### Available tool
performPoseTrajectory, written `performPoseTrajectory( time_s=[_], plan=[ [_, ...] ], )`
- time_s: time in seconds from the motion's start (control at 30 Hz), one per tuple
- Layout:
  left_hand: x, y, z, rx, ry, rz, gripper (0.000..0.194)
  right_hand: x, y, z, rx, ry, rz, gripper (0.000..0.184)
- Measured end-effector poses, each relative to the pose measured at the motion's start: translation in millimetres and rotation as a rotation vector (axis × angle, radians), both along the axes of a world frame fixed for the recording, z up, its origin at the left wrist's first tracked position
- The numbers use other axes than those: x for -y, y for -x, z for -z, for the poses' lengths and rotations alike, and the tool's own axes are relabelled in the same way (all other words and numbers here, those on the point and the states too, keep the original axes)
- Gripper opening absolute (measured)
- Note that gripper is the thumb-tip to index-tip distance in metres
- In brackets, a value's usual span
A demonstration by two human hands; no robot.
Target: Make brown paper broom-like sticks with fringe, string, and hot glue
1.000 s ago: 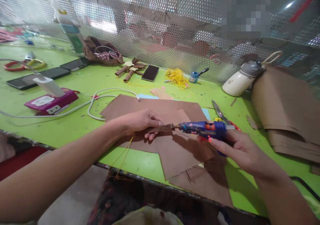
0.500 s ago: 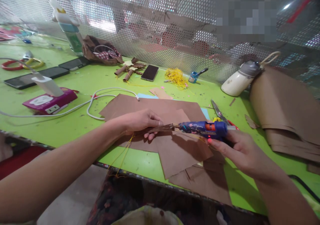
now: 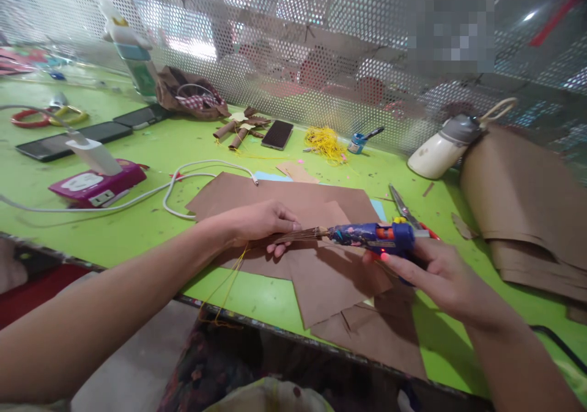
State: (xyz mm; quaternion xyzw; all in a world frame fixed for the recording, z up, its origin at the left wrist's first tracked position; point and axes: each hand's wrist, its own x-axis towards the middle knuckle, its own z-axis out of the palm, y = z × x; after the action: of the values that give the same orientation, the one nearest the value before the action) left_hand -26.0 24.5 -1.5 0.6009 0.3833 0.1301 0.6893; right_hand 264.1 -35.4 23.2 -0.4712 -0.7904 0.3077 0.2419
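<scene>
My left hand is closed on a bundle of thin brown strips, with yellow string trailing from it toward the table edge. My right hand grips a blue glue gun whose small red light glows. The nozzle meets the right-hand ends of the bundle; whether glue is coming out is too small to tell. Beneath both hands lie overlapping sheets of brown paper. Scissors with red and yellow on the handles rest behind the glue gun, partly hidden by it.
On the left stand a purple power strip with a white cable and a spray bottle. Along the back are a phone, yellow string and a blue jar. A white bottle leans by folded brown paper.
The camera view shifts slightly. Both hands keep nearly the same place, with the glue gun nozzle still against the bundle's end.
</scene>
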Motion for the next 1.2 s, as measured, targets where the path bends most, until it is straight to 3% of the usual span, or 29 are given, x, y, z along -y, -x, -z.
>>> performPoseTrajectory(
  time_s=[0.3, 0.57, 0.77, 1.2],
  plan=[
    [-1.2, 0.8, 2.6, 0.009, 0.008, 0.003, 0.031, -0.3, -2.6, -0.5, 0.03, -0.014, -0.003, 0.029],
    [-0.2, 0.0, -1.3, -0.015, 0.0, 0.006, 0.033, -6.4, -8.2, 4.6, 0.041, 0.078, -0.022, 0.033],
    [-0.1, -0.5, -3.8, -0.023, 0.008, 0.013, 0.032, -2.4, -3.3, -1.5, -0.016, 0.151, -0.052, 0.035],
    [-1.3, 0.5, -0.3, -0.013, 0.0, 0.012, 0.034, -0.3, -4.6, -0.3, 0.084, -0.012, -0.029, 0.034]
  ],
)
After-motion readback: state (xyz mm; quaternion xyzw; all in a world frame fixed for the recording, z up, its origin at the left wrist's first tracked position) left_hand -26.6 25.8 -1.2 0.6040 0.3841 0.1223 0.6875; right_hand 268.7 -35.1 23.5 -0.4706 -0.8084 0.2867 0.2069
